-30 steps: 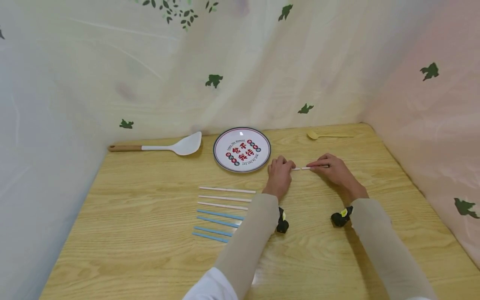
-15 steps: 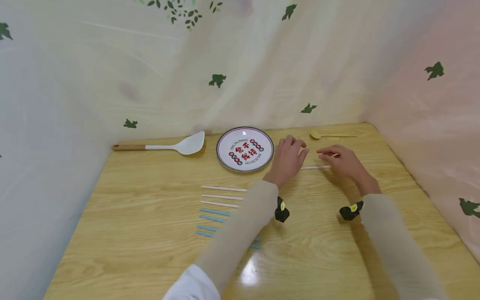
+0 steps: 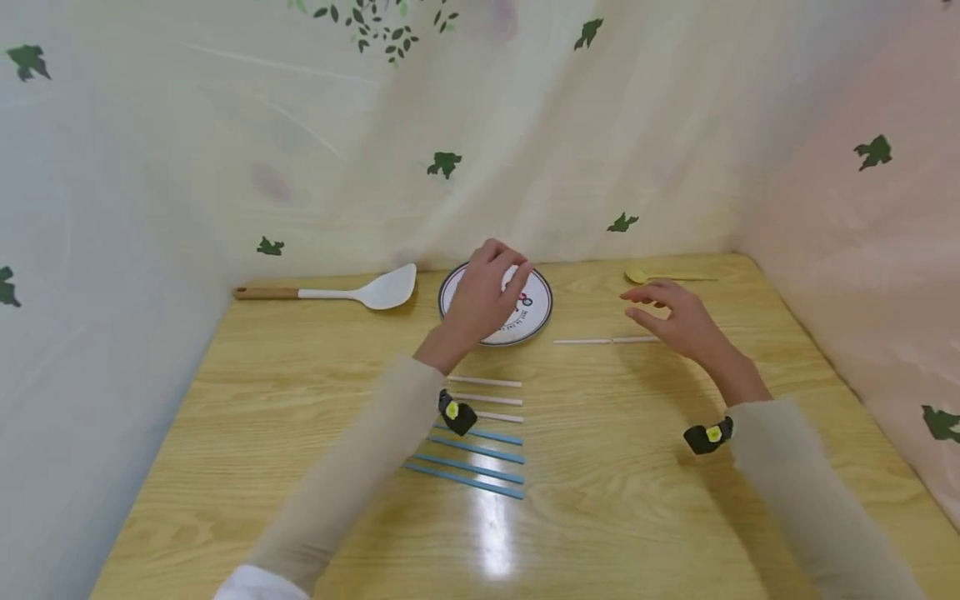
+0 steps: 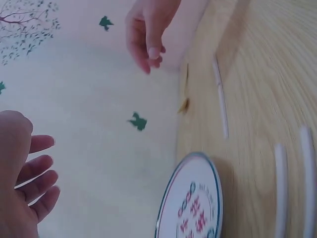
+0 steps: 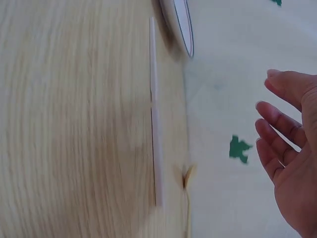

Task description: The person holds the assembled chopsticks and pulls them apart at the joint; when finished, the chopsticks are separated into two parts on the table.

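Nothing is gripped: my left hand (image 3: 483, 292) hovers loose-fingered over the plate (image 3: 538, 310), my right hand (image 3: 671, 317) spread above the white straw (image 3: 600, 341).

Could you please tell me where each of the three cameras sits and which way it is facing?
Head: worn high, looking forward and down at the table; both forearms, left hand and right hand show.
Left wrist: looks past open left fingers at the plate; the right hand appears beyond.
Right wrist: looks past open right fingers along the white stick.
All three views share the plate and white stick.
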### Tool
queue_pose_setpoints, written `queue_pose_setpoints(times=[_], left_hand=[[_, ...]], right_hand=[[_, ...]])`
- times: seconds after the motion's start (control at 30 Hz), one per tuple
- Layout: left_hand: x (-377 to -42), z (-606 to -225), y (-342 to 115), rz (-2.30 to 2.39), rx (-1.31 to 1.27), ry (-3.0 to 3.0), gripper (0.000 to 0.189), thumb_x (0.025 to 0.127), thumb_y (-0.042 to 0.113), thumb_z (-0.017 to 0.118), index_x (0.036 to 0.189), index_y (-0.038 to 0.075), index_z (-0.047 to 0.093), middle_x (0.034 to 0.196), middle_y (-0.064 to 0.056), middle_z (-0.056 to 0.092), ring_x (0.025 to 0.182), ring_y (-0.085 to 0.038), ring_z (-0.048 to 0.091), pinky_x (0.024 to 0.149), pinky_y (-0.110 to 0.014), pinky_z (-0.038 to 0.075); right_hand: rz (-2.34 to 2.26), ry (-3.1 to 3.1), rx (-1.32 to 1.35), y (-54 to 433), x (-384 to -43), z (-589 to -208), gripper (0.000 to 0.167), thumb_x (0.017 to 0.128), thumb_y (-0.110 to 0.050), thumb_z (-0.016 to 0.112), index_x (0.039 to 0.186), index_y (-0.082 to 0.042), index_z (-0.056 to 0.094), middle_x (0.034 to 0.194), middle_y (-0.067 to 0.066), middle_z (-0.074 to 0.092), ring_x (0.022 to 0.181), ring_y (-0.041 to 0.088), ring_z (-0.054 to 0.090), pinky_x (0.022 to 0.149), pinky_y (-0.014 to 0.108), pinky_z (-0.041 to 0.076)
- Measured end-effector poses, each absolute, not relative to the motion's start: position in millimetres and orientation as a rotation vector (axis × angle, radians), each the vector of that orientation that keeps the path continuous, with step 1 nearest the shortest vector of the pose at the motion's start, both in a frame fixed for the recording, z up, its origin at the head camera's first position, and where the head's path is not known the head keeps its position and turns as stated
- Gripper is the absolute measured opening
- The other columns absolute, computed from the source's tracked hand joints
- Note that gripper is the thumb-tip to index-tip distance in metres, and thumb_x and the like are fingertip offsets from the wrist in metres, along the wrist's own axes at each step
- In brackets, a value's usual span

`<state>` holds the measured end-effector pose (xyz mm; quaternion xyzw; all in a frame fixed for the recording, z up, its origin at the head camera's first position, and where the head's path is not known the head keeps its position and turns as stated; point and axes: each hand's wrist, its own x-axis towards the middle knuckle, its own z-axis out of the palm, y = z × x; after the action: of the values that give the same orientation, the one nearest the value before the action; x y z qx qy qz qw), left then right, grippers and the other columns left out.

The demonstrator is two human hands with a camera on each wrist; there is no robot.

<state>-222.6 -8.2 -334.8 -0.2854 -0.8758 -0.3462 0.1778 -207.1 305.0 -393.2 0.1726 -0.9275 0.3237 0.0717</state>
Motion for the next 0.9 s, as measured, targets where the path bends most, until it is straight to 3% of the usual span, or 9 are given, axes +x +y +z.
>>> queue_pose_setpoints(times=[0.3,0.47,0.77,0.9], left_hand=[[-198,-368,-85,-1.062,-0.692,-2.517,0.024,0.100,0.022,0.050,0.100,0.004,0.066,0.099,-0.009,0.056,0.089,-0.022,0.055,0.076,-0.034,0.046],[-188,-394,-114,-1.040,-0.669,-2.543,0.021,0.098,0.018,0.053,0.099,0.001,0.066,0.096,-0.011,0.058,0.088,-0.025,0.058,0.073,-0.036,0.048],[-190,-431,-139,-1.098,-0.662,-2.793,0.026,0.100,0.024,0.051,0.110,0.004,0.064,0.106,-0.010,0.058,0.101,-0.024,0.055,0.090,-0.040,0.047],[-191,-443,-147,-1.186,-0.704,-2.881,0.025,0.098,0.020,0.054,0.114,0.003,0.061,0.111,-0.011,0.057,0.104,-0.025,0.055,0.092,-0.041,0.047]], right_hand=[[1.041,-2.679,0.689,258,-188,-402,0.028,0.089,-0.017,0.067,0.117,-0.012,0.067,0.109,0.008,0.062,0.098,0.025,0.056,0.082,0.037,0.046],[1.115,-2.675,0.748,232,-181,-412,0.029,0.089,-0.017,0.068,0.117,-0.009,0.066,0.109,0.010,0.063,0.097,0.026,0.058,0.082,0.041,0.048],[1.248,-2.770,0.793,196,-173,-429,0.032,0.089,-0.012,0.067,0.120,-0.003,0.061,0.107,0.013,0.063,0.097,0.024,0.058,0.084,0.040,0.050],[1.282,-2.756,0.856,178,-173,-437,0.033,0.088,-0.011,0.068,0.119,0.000,0.060,0.105,0.015,0.063,0.096,0.026,0.059,0.084,0.042,0.051]])
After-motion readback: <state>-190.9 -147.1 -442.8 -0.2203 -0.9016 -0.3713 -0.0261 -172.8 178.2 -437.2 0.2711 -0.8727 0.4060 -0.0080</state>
